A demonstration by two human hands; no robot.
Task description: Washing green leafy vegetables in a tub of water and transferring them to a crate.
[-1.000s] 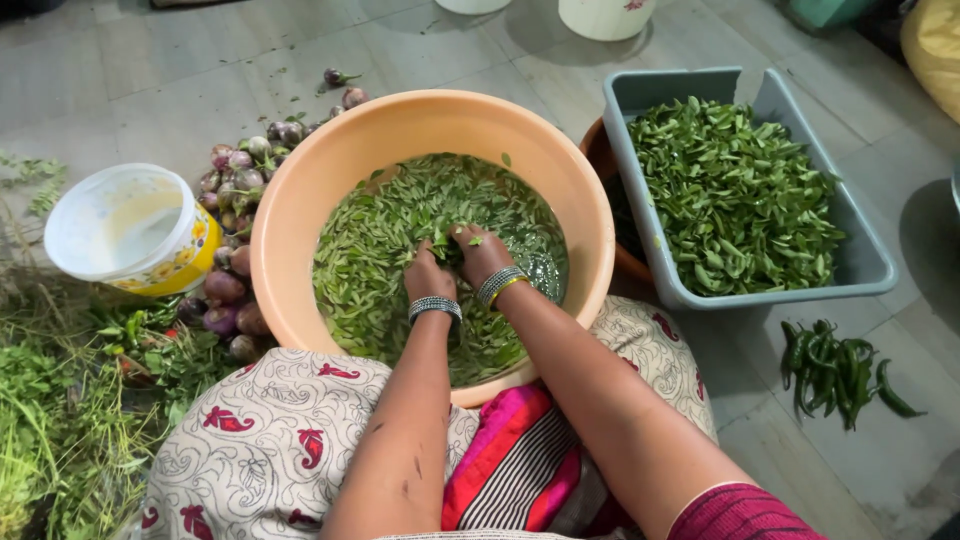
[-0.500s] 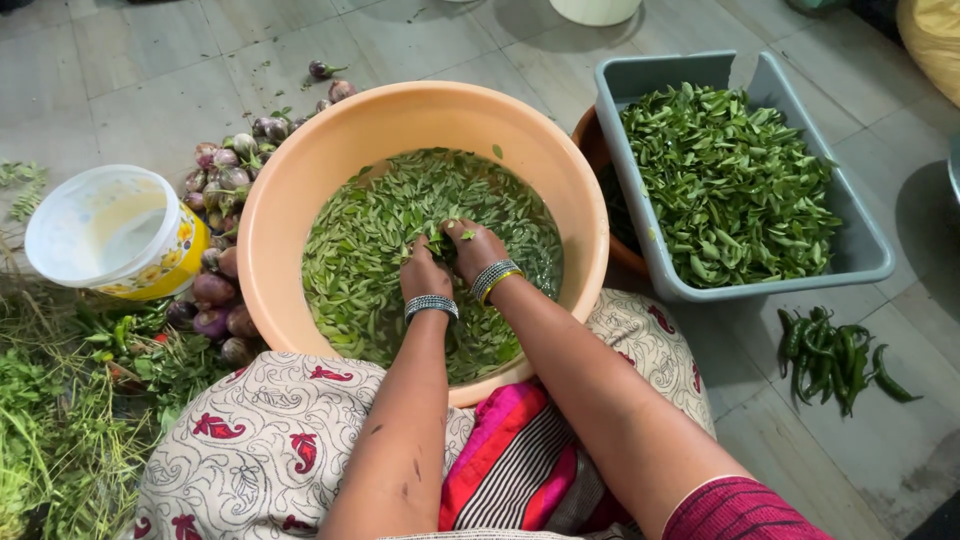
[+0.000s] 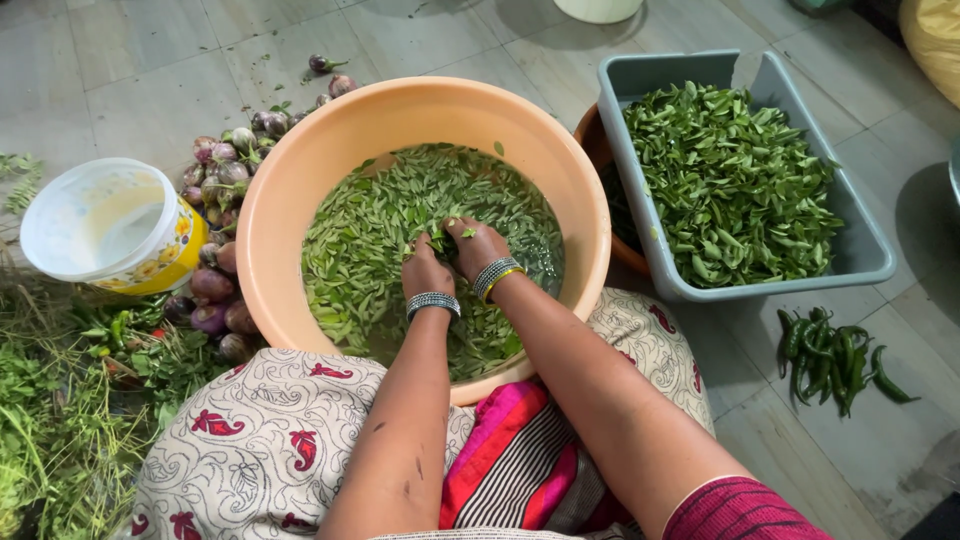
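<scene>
A large peach-coloured plastic tub (image 3: 300, 170) stands on the floor in front of my knees, filled with water and floating green leaves (image 3: 370, 230). Both my hands are down in it near the middle. My left hand (image 3: 425, 270), with a beaded silver bangle at the wrist, is closed on a clump of wet leaves. My right hand (image 3: 475, 245), with silver and yellow bangles, presses against it and grips the same clump. The fingertips are partly hidden by the leaves.
A grey rectangular bin (image 3: 870, 250) heaped with green leaves sits at the right, over a brown pot (image 3: 595, 130). Green chillies (image 3: 830, 350) lie on the tiles. Small purple aubergines (image 3: 215, 180), a white-and-yellow bucket (image 3: 110, 230) and loose greens (image 3: 60, 420) are at the left.
Both hands stayed together in the tub and shifted slightly toward its centre, gathering leaves. The view moved a little; nothing else moved.
</scene>
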